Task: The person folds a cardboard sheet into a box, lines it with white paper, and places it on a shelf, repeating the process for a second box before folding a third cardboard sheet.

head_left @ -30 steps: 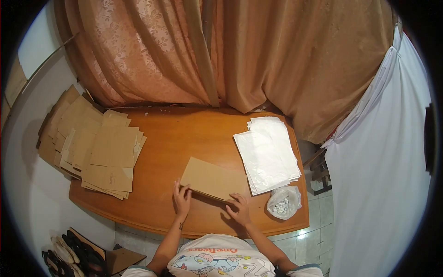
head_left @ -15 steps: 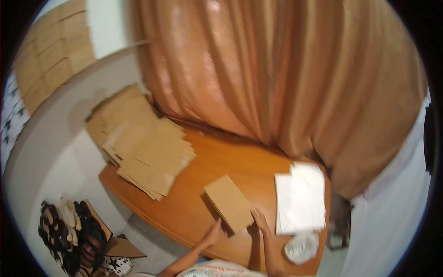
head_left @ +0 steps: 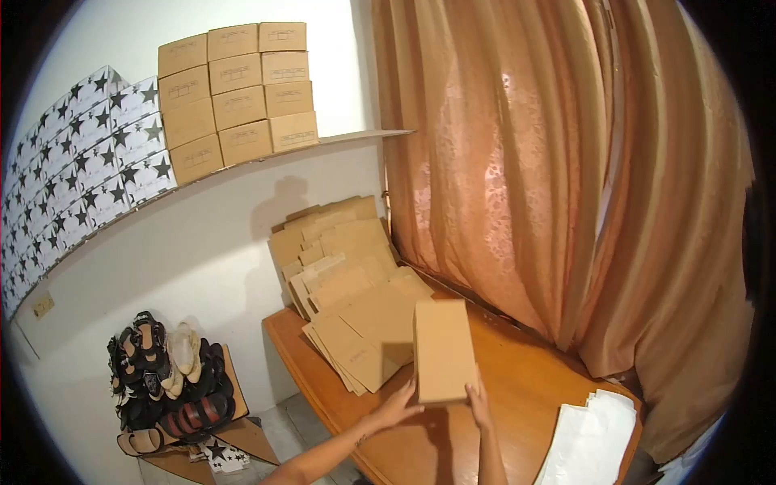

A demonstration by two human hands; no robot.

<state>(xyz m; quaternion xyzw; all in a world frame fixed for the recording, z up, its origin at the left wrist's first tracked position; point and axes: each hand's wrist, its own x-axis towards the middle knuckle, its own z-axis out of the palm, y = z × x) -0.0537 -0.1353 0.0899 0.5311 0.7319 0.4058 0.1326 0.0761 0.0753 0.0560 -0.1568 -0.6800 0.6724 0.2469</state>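
A closed brown cardboard box (head_left: 444, 352) is held up over the wooden table, its long side pointing away from me. My left hand (head_left: 400, 406) is at its near left corner, the thumb along the near edge and the other fingers partly hidden by the box's left side. On the near right corner, my right hand (head_left: 478, 404) grips the box with its fingers against the side. Just left of the box lies a spread pile of flat, unfolded cardboard boxes (head_left: 347, 323).
The wooden table (head_left: 517, 372) carries a stack of white paper sheets (head_left: 588, 440) at right. Shoes (head_left: 166, 380) are heaped at lower left. A wall shelf (head_left: 347, 137) bears brown boxes (head_left: 238, 105) and star-printed boxes (head_left: 81, 162). A brown curtain (head_left: 501, 162) hangs behind the table.
My view has swung left and up, bringing the shelf boxes fully into sight and the plastic bag out of it. The held box has moved toward the flat cardboard pile and turned lengthwise.
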